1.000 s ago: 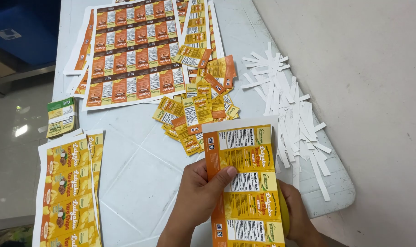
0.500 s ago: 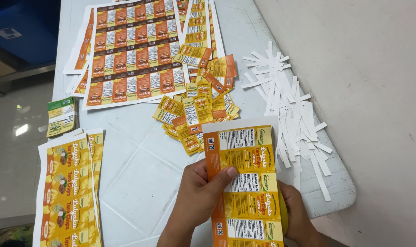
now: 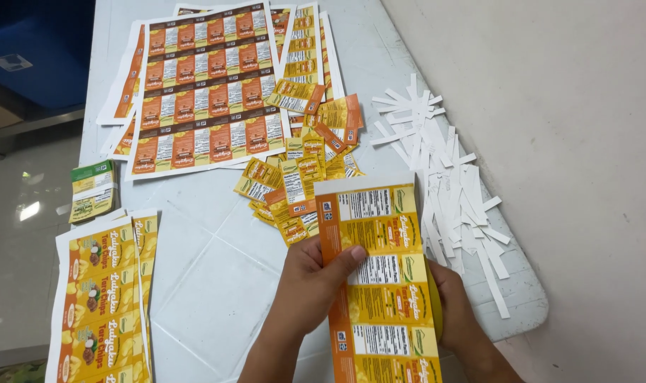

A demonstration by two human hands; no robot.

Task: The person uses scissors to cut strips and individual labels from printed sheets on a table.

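Observation:
I hold a long strip of yellow and orange printed labels (image 3: 379,284) upright over the near edge of a white table (image 3: 202,276). My left hand (image 3: 312,287) pinches the strip's left side, thumb on top. My right hand (image 3: 454,312) is mostly hidden behind the strip's right edge and supports it there. Just beyond the strip lies a loose pile of small cut yellow and orange labels (image 3: 301,177).
Uncut orange-brown label sheets (image 3: 202,92) cover the table's far part. Yellow label sheets (image 3: 103,298) lie at the near left, with a small green label stack (image 3: 92,188) above them. White paper trimmings (image 3: 450,184) are heaped along the right edge, by a beige wall.

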